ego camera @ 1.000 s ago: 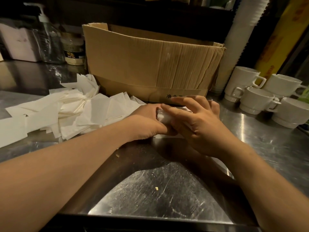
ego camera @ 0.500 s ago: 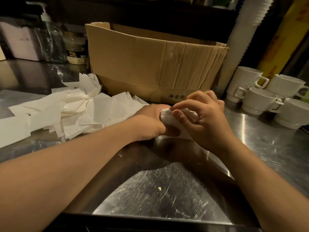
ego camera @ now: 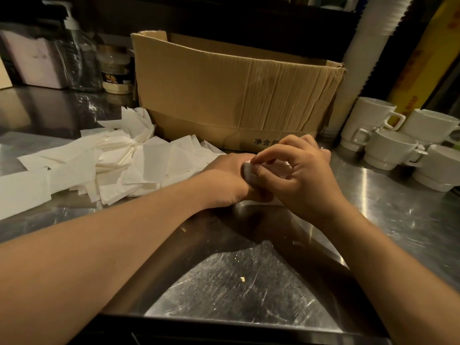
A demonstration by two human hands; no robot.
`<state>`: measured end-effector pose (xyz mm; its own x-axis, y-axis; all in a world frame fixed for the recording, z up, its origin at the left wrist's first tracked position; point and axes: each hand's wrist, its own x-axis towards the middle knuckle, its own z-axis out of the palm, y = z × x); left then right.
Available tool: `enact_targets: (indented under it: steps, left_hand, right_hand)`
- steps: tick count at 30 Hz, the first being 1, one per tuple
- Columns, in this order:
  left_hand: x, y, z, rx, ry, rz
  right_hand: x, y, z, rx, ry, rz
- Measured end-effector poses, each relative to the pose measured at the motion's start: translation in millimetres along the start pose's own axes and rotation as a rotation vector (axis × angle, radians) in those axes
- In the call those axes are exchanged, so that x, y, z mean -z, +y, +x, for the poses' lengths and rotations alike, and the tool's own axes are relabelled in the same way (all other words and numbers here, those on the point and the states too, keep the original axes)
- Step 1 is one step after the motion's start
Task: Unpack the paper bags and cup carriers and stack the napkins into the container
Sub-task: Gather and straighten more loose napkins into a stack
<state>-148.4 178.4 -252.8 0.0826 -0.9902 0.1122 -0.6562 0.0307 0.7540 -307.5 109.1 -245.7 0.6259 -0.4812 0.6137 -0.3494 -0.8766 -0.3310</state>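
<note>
Your left hand (ego camera: 224, 180) and right hand (ego camera: 298, 175) meet on the steel counter (ego camera: 249, 290), fingers curled, pinching a small napkin stack (ego camera: 249, 171) between them. Loose napkins (ego camera: 99, 165) lie heaped left; behind stands the cardboard box (ego camera: 224, 95).

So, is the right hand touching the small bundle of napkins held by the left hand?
Touching. In the head view the right hand curls its fingers over the white napkin bundle, which the left hand grips from the other side.

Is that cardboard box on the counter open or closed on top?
Open. The cardboard box shows no top flaps folded over; its back inner wall is visible above the front wall. Contents cannot be seen.
</note>
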Motion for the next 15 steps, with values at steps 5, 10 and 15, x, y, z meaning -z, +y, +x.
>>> enact_targets:
  steps: [5, 10, 15]
  left_hand:
    - [-0.3, -2.1, 0.2, -0.021, 0.009, -0.007]
    - [0.5, -3.2, 1.8, -0.014, -0.002, 0.014]
    - [0.0, -2.5, 1.5, 0.056, 0.002, -0.021]
  right_hand:
    - [0.2, -6.7, 1.4, -0.022, 0.008, 0.039]
    - [-0.5, -9.5, 2.0, -0.053, 0.049, 0.084]
    - [-0.3, -9.0, 3.3, -0.069, 0.091, 0.092]
